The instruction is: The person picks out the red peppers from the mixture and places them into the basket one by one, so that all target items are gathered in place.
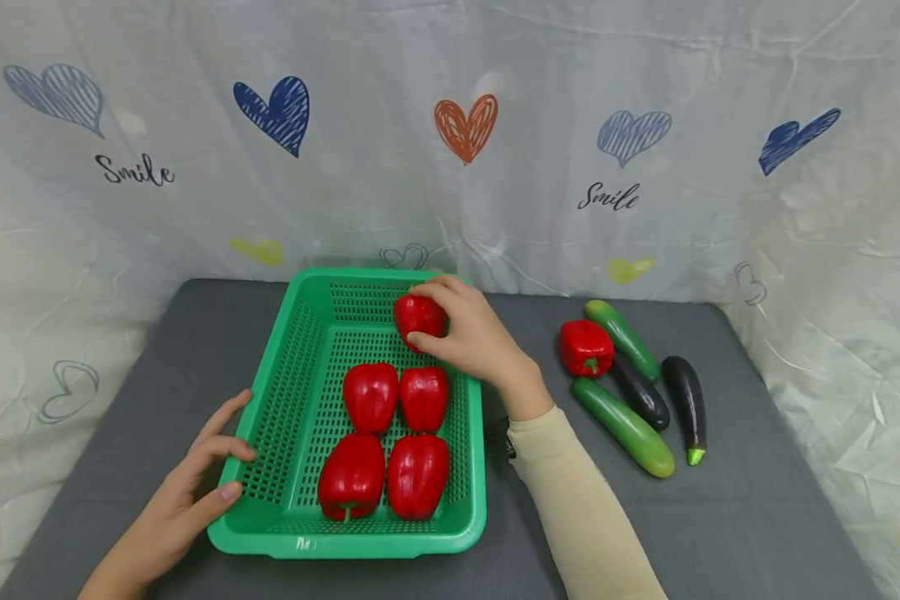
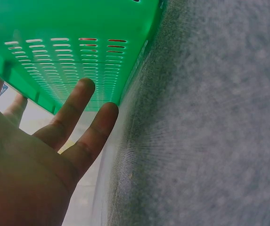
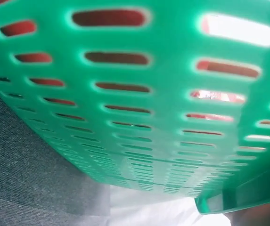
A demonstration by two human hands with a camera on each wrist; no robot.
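A green plastic basket (image 1: 482, 467) with slotted walls stands on the table. Inside it, at the far right corner, my right hand (image 1: 476, 333) grips a red bell pepper (image 1: 418, 318) between thumb and fingers. Several more red bell peppers (image 1: 371, 396) lie in the basket's middle and near right part. My left hand (image 1: 183, 496) rests against the basket's left side, its spread fingertips at the rim; in the left wrist view its fingers (image 2: 76, 106) reach along the outer wall. The right wrist view shows mostly the slotted outer wall (image 3: 172, 165), with the held pepper hidden.
Right of the basket, on the grey cloth (image 1: 742, 517), lie another red bell pepper (image 1: 585, 346), two green zucchini-like vegetables (image 1: 625, 427) and two dark eggplants (image 1: 686, 400). A white curtain (image 1: 367, 167) with hearts hangs behind the table.
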